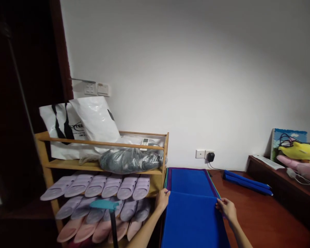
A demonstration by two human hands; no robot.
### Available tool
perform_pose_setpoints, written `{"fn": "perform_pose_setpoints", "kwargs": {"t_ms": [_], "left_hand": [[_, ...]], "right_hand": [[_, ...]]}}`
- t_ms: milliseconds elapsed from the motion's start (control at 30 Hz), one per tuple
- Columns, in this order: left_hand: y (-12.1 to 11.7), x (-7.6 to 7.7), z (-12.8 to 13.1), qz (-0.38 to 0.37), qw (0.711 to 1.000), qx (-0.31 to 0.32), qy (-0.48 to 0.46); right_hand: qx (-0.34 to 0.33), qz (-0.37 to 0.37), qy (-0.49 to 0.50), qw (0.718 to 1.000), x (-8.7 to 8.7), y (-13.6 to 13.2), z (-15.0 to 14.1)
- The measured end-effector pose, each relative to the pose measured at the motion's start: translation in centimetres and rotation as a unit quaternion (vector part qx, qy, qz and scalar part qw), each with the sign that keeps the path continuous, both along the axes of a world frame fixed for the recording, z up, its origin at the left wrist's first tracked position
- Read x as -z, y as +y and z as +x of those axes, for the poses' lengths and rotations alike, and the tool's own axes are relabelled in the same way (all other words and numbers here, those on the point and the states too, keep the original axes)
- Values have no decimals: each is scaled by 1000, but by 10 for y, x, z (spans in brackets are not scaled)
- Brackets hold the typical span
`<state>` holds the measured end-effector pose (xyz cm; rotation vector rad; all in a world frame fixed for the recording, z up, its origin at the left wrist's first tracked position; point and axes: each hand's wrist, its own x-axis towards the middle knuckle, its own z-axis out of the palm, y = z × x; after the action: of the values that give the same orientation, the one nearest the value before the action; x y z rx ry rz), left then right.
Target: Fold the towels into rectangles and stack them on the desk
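A blue fabric panel (193,220) stretches toward me over the wooden surface. At its far left corner, my left hand (162,199) pinches the edge between thumb and fingers. My right hand (227,208) grips the far right corner of the same edge, so the edge runs nearly straight between them. Beyond it lies more flat blue fabric (191,179), with purple and green edges showing around it. Whether the two blue parts are joined cannot be made out.
Folded blue fabric (247,183) lies on the reddish-brown tabletop (260,213) to the right. Close on the left stands a wooden shoe rack (49,165) with slippers (107,186), white bags (95,117) and a remote (144,143). A black plug (210,157) sits in the wall socket.
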<state>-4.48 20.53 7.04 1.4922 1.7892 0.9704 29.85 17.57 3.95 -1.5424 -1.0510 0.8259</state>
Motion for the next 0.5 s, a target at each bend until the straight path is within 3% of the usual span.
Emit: {"fn": "perform_pose_setpoints", "kwargs": {"t_ms": [133,233,367,433,500], "left_hand": [[24,5,5,-11,998,-3,68],[29,11,11,-11,992,-4,123],[13,21,41,60,978,41,196],[3,30,60,100,965,108,219],[-2,41,72,123,943,177,253]], "right_hand": [[9,-9,-38,999,14,24,5],[21,-26,-80,996,27,34,5],[43,-19,-155,987,40,37,-36],[-23,21,-221,975,44,36,-71],[-120,50,-322,938,47,33,-101]]}}
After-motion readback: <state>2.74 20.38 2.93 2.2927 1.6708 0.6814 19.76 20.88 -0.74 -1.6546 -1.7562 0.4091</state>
